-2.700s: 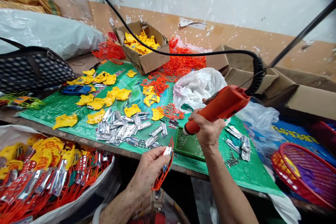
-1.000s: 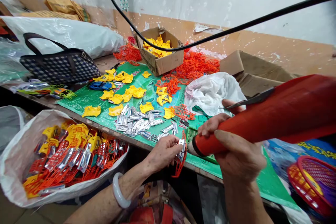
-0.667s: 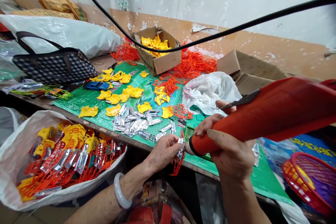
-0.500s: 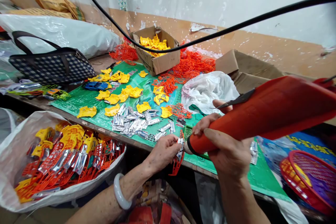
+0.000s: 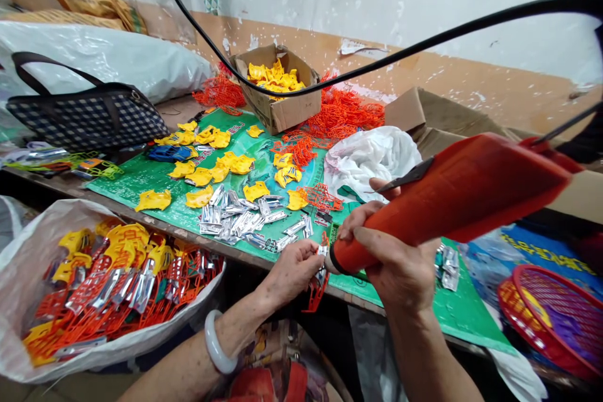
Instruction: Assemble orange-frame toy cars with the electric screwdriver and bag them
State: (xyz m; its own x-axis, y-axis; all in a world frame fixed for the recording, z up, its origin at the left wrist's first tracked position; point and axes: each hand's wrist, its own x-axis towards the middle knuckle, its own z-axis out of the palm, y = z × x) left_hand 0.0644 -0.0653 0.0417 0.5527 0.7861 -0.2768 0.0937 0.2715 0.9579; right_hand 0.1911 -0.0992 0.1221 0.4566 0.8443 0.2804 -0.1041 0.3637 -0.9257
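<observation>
My left hand point(image 5: 293, 270), a pale bangle on its wrist, pinches an orange plastic frame point(image 5: 316, 294) with a silver piece on it at the table's front edge. My right hand point(image 5: 400, 267) is wrapped round a red power tool point(image 5: 438, 201) with a black cable. The tool's nose touches or nearly touches the silver piece; the exact contact is hidden. Loose silver pieces point(image 5: 245, 221) are heaped on the green mat point(image 5: 155, 173) beyond my left hand. Several yellow parts point(image 5: 235, 163) lie behind them, near a blue part point(image 5: 169, 152).
A white sack point(image 5: 14, 352) of assembled pieces stands at the left. At the back are a cardboard box point(image 5: 294, 114) of yellow parts, orange frames point(image 5: 351, 110) and a white plastic bag point(image 5: 372, 160). A checked bag point(image 5: 80, 114) sits back left, a red basket point(image 5: 556, 320) right.
The red tool and my right hand have shifted slightly left, its rear end swinging most. My left hand still holds the orange frame. The whole view has shifted a little.
</observation>
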